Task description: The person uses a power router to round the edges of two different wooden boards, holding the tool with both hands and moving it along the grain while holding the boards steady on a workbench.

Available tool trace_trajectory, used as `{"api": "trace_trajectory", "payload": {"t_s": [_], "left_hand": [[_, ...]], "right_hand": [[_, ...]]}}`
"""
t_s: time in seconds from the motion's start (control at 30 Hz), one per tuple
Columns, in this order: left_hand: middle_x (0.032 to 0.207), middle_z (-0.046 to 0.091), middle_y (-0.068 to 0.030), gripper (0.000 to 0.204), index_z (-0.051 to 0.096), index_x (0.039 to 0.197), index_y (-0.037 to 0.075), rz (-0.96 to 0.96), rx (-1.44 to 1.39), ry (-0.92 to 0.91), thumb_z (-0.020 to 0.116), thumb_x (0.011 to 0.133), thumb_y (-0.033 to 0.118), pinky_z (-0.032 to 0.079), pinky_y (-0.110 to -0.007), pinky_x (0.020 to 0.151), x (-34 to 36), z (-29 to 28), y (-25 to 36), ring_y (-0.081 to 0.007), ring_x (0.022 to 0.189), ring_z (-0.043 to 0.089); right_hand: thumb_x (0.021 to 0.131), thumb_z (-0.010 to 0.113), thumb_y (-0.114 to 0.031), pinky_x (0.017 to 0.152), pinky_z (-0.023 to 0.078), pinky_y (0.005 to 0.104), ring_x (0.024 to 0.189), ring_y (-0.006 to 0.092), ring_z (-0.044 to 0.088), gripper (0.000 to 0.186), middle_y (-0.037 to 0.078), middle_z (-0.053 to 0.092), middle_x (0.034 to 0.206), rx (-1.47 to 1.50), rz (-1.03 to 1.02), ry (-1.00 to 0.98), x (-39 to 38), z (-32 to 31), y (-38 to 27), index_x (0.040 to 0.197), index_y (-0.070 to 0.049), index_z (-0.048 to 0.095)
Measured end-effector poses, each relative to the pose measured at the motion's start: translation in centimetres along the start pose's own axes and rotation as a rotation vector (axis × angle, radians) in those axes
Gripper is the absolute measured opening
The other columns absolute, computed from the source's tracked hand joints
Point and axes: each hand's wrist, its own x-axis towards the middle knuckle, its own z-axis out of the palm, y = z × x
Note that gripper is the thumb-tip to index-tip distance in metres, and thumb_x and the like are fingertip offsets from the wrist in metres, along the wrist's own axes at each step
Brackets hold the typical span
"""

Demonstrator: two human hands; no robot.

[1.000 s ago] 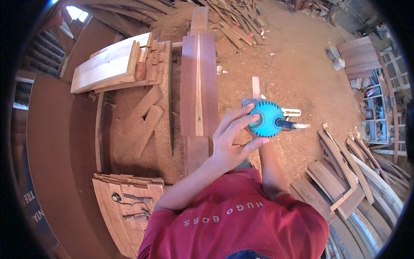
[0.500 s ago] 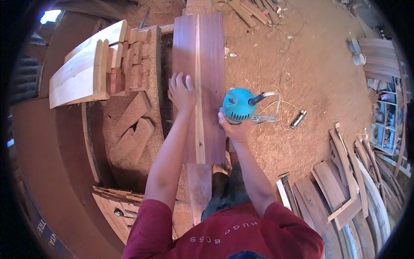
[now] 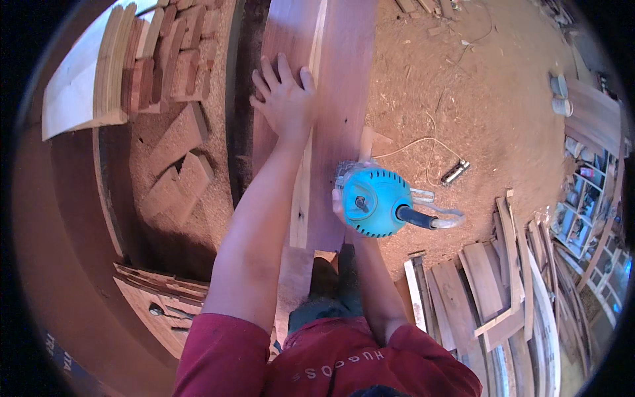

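Observation:
A long reddish-brown board (image 3: 340, 86) with a pale stripe down its length lies in front of me, pointing away. My left hand (image 3: 288, 102) rests flat on its left part, fingers spread. At the board's right edge, close to its near end, my right hand (image 3: 338, 204) is wrapped around a blue router (image 3: 377, 202). The router's round motor top faces up and its dark cord leaves to the right. Its clear base touches the board's edge; the cutter is hidden beneath. Some fingers of the right hand are covered by the router body.
Stacked pale and reddish wood pieces (image 3: 112, 73) stand at the far left, near two loose offcuts (image 3: 178, 188) on sawdust. On the floor at right lie a cord and a small dark power strip or connector (image 3: 455, 172). Wood strips (image 3: 476, 284) pile up at lower right.
My right hand has brought the router toward me along the board's right edge. The left hand stays on the board, its fingers spread wider. The whole view has shifted.

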Motion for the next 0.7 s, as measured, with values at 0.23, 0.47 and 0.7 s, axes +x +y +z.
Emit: {"api": "trace_trajectory", "payload": {"t_s": [0.23,0.47,0.7], "left_hand": [[0.161,0.040,-0.0131,0.059,0.049,0.151,0.017,0.010,-0.015,0.018,0.048,0.102,0.050,0.035,-0.069,0.107,0.2,0.5,0.2,-0.0391,0.147,0.037],[0.161,0.039,-0.0129,0.059,0.049,0.151,0.018,0.014,-0.011,0.020,0.049,0.102,0.051,0.034,-0.069,0.108,-0.2,0.7,0.3,-0.0380,0.147,0.036],[0.162,0.038,-0.0122,0.059,0.049,0.151,0.018,0.019,0.057,-0.001,0.049,0.102,0.051,0.036,-0.066,0.107,0.0,0.5,-0.3,-0.0368,0.147,0.035]], "right_hand": [[0.074,0.083,-0.032,0.109,0.043,0.0456,0.121,0.0284,0.055,0.070,0.011,0.059,0.129,0.397,0.112,0.302,2.1,1.8,0.0,0.132,-0.006,0.053],[0.075,0.083,-0.032,0.110,0.043,0.0453,0.123,0.0291,0.055,0.077,0.013,0.058,0.131,0.485,0.059,0.286,6.1,2.3,-0.1,0.138,-0.003,0.050],[0.081,0.081,-0.019,0.104,0.047,0.0418,0.115,0.0239,0.059,0.064,0.008,0.061,0.123,0.057,0.068,0.120,10.2,3.2,-1.4,0.135,-0.002,0.051]]}}
